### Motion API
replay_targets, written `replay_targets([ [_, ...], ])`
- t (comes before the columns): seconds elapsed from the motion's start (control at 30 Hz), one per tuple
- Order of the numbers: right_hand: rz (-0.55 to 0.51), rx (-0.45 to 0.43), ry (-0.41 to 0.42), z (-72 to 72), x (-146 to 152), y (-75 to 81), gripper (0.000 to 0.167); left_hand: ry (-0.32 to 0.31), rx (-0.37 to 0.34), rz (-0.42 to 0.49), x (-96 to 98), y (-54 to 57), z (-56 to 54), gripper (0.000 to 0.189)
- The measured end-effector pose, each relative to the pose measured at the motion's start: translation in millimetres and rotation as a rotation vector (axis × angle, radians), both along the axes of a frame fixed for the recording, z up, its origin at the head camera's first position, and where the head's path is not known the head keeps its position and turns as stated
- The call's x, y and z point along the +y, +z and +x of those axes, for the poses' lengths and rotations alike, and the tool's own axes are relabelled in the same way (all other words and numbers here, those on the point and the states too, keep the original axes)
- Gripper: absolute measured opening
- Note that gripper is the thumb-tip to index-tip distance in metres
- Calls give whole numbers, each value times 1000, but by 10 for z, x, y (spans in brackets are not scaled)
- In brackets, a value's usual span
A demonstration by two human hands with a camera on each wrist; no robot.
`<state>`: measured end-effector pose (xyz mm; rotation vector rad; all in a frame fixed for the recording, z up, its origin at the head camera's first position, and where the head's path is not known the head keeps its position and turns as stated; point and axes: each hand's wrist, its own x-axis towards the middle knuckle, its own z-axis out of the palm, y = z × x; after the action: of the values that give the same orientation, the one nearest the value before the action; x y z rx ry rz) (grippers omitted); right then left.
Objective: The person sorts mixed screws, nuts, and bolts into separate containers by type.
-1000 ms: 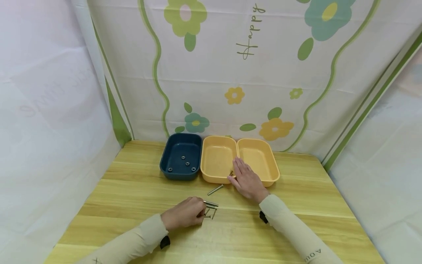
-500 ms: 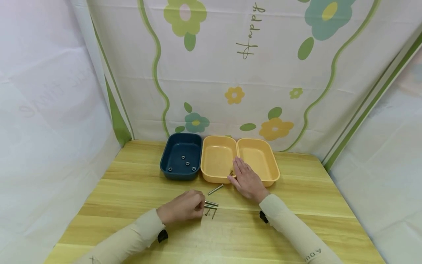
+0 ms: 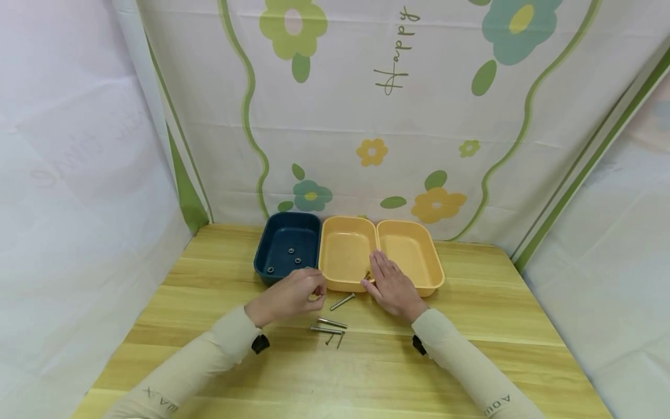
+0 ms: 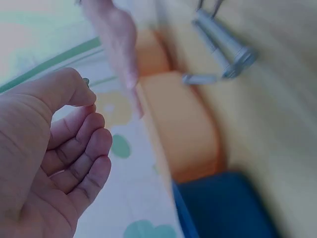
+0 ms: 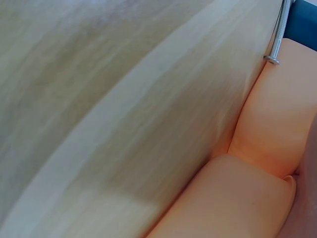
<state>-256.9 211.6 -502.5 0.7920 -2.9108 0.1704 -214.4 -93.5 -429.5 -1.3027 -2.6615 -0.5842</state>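
Note:
My left hand [image 3: 290,295] hovers above the table before the blue tray [image 3: 282,281]. It pinches a small screw, of which just a dark end [image 4: 86,81] shows past the thumb in the left wrist view. Below lie two large bolts [image 3: 332,323] side by side and two small screws [image 3: 328,340]. Another large bolt [image 3: 342,301] lies by the middle yellow tray [image 3: 340,285]. With straight fingers, my right hand [image 3: 395,289] rests over the front rims where that tray meets the right yellow tray [image 3: 434,279]. Near its thumb, small screws [image 3: 367,276] sit in the middle tray.
Several nuts [image 3: 298,261] lie in the blue tray. The three trays stand in a row at the back of the wooden table [image 3: 366,378]. Behind them hangs a flowered cloth [image 3: 324,134], and more cloth closes off both sides.
My left hand has picked a small screw from the pile, then lifted and moved away toward the trays, uncovering the bolts. The right hand has stayed in place.

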Motion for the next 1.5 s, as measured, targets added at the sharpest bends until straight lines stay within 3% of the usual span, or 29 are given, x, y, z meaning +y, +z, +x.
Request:
replay_targets([
  [0.3,1,-4,0,-3,0,-10,78,20,165,-26,52,245,-360,8],
  [0.5,3,-7,-4,3,-2,1,79,40,239,-54,145,267,-614,6],
  [0.6,0,-7,-2,5,1,7,79,62,240,-49,201,233,-727,7],
  [0.8,2,11,-6,-6,6,1,78,150,168,-16,288,156,-876,16],
  [0.93,-2,8,1,-12,3,-15,79,155,124,-12,266,129,-849,23],
  [1.1,4,-7,-8,-4,12,-24,79,120,89,-26,233,113,-727,25],
  [1.5,9,-6,-11,-2,1,-1,78,44,23,-65,206,115,-317,23],
])
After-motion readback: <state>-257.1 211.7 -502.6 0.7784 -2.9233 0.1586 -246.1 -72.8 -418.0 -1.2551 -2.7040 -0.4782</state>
